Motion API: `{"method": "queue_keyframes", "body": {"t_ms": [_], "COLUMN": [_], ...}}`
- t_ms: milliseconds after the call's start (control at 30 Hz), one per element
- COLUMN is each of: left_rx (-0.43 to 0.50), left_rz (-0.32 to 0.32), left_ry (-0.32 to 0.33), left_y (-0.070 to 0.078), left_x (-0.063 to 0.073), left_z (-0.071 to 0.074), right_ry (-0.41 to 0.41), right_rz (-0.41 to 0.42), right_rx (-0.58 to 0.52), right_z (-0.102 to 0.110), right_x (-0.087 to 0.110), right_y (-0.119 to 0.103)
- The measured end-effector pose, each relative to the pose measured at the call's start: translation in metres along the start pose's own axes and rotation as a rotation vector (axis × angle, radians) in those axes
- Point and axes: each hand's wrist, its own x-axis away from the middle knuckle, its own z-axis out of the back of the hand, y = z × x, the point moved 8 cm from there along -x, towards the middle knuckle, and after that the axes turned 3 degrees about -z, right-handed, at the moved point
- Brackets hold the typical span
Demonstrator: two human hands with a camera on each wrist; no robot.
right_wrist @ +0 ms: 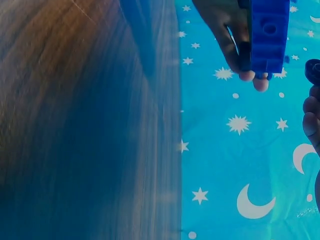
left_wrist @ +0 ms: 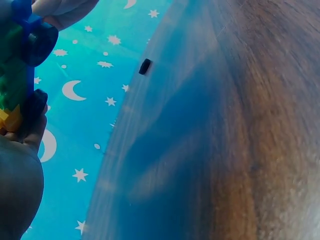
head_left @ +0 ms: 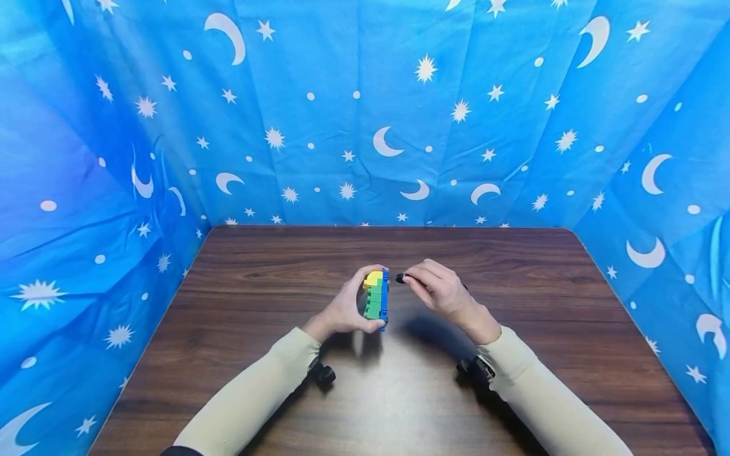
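Observation:
A toy vehicle of building bricks, with green and yellow bricks on a blue base, is held up over the table by my left hand. Its fingers and thumb grip the two ends. On its lower side, black wheels show in the left wrist view. The right wrist view shows the underside of the blue base. To the right of the vehicle and apart from it, my right hand pinches a small black wheel between thumb and fingers.
Another small black wheel lies on the dark wooden table, near its far edge. A blue cloth with white moons and stars hangs behind the table and along both sides. Both wrists wear black cameras.

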Motion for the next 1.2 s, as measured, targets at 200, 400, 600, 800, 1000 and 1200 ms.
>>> {"method": "queue_keyframes", "body": {"t_ms": [200, 400, 600, 800, 1000, 1200], "left_rx": [-0.028, -0.033, -0.011, -0.041, -0.024, -0.016], "left_rz": [-0.019, -0.025, -0.026, -0.02, -0.022, -0.012], "left_ry": [0.012, 0.004, 0.002, 0.007, -0.001, 0.007], "left_y": [0.002, 0.004, 0.004, 0.003, 0.004, 0.003], "left_x": [0.003, 0.0, -0.002, 0.003, 0.002, 0.003], "left_z": [0.006, 0.007, 0.007, 0.008, 0.005, 0.005], "right_ry": [-0.008, -0.021, -0.022, -0.022, -0.017, -0.017], "right_rz": [-0.02, -0.047, -0.07, -0.105, -0.161, -0.204], "right_rx": [0.026, 0.069, 0.084, 0.101, 0.111, 0.132], "right_z": [0.003, 0.011, 0.018, 0.021, 0.028, 0.033], "right_x": [0.001, 0.003, 0.01, 0.019, 0.029, 0.037], "right_y": [0.007, 0.016, 0.023, 0.03, 0.041, 0.049]}}
